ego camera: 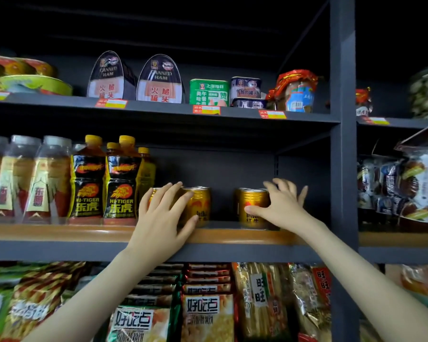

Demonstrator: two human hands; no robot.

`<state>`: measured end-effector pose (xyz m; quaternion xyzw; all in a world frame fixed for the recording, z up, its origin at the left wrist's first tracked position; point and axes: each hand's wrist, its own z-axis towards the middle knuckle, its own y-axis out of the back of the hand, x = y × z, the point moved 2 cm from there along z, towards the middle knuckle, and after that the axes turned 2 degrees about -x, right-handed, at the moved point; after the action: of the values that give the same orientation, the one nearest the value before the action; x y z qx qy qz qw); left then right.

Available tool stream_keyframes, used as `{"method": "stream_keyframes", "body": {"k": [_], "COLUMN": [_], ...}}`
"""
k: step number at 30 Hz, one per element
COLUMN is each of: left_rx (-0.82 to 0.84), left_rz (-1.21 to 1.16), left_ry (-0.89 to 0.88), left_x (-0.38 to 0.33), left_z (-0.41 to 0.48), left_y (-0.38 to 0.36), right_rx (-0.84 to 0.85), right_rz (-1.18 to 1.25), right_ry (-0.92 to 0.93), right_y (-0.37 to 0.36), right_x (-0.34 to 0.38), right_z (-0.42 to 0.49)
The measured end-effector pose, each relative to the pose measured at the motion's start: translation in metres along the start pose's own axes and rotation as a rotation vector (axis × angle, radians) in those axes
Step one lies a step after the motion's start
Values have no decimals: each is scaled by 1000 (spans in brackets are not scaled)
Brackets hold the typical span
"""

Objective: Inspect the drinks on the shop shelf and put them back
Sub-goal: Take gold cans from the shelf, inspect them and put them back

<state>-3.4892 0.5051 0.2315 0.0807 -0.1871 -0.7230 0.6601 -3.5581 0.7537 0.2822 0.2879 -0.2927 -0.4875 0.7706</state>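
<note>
Cans upright, long axis vertical, labels toward me. Smooth gold metal cylinders, silver rims. My right hand (282,206) wraps the right can (253,201): thumb across the label, fingers curled over its top and far side. My left hand (163,218) lies on the left can (200,206), fingers spread and nearly straight, thumb low on its front, no closed grasp. Just below both wrists runs the wooden shelf lip (84,230); forearms angle up.

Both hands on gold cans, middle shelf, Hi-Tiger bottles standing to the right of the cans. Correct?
Wrong on one point: the Hi-Tiger bottles stand to the left of the gold cans, not the right; the head view shows it. Left hand and right hand are on cans on the middle shelf, as stated.
</note>
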Motion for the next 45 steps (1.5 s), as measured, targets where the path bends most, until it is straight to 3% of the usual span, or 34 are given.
{"method": "stream_keyframes", "body": {"k": [3,9,14,19,22,26,31,35,38,41,45], "left_rx": [4,-1,-33,-25,-44,-61,-78,-153,-186,-101,185], "left_rz": [13,39,107,74,56,40,8,-151,-330,-566,-1091], "left_ry": [-28,-68,-13,31,29,33,46,62,19,-35,113], "left_x": [3,8,19,22,21,20,22,11,-6,-22,-35], "left_z": [-1,-4,-8,-13,-13,-12,-17,-27,-45,-81,-153], "left_y": [-1,0,7,6,6,7,8,17,26,31,31], "right_rx": [30,92,-109,151,175,46,-368,-690,-813,-803,-591], "right_rz": [8,-69,42,239,262,310,-29,-158,-155,8,302], "right_ry": [100,108,267,322,316,355,621,876,972,1005,1059], "right_y": [4,1,-2,-35,-37,-35,-19,-6,-5,-22,-63], "right_x": [0,4,58,122,131,130,123,112,111,106,96], "right_z": [4,5,-6,2,11,1,-21,-53,-91,-141,-218]}}
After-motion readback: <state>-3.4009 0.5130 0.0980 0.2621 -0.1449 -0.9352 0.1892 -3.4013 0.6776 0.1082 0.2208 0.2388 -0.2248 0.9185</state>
